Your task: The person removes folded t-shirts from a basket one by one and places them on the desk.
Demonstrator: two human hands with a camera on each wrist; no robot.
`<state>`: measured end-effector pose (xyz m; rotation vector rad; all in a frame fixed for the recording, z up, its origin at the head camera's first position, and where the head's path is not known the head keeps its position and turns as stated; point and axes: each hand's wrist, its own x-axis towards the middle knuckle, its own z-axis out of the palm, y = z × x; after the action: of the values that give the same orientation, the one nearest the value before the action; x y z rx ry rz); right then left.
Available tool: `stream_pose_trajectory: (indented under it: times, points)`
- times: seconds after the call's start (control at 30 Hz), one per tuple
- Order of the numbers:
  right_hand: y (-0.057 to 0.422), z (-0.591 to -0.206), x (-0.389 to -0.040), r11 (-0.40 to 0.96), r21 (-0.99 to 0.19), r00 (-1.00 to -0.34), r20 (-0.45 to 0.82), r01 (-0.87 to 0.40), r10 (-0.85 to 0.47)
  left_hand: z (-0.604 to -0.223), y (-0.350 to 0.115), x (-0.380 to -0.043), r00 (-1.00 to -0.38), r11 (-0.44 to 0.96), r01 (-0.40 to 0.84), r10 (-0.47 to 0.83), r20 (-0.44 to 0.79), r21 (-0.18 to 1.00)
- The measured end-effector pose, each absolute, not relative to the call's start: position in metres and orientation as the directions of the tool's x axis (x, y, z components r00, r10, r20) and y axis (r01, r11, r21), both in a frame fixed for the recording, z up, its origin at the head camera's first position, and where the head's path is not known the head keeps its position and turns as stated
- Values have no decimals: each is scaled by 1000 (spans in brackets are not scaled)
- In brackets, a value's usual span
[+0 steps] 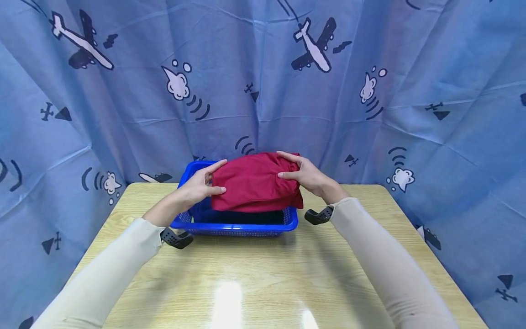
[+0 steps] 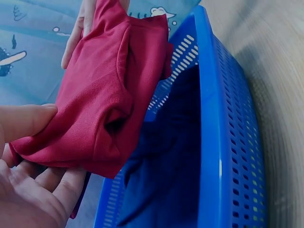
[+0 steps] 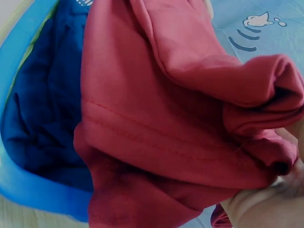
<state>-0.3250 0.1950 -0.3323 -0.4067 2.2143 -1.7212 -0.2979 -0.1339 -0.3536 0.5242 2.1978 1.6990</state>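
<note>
A folded red garment (image 1: pixel 250 183) with a stitched hem is held up over a blue plastic basket (image 1: pixel 236 227). At its left end, my left hand (image 1: pixel 194 188) grips it, thumb on the near face and the other fingers behind and under. My right hand (image 1: pixel 309 176) grips the opposite end between thumb and fingers. In the left wrist view, the garment's layers sag into a fold between the hands. Dark blue cloth (image 2: pixel 164 171) lies inside the basket beneath. The right wrist view shows the hem closely, and the garment covers much of the right hand there.
The basket stands toward the back of a light wooden table (image 1: pixel 263 274), with perforated sides. A blue curtain (image 1: pixel 263 91) printed with airplanes hangs behind and beside the table. Dark wrist-camera mounts (image 1: pixel 176 238) sit below both wrists.
</note>
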Motion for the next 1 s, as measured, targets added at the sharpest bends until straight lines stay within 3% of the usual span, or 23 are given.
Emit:
stream_pose_trajectory:
  times: [0.27,1.0]
  points:
    - [212,-318,-325,198,-980,-904,-88,4,-419,-343,-122,-297,-860,197,83,510,-30,977]
    - [303,-300,-321,298,-955,-919,-113,-5,-378,-320,-37,-306,-807,206,139,590,-9,969]
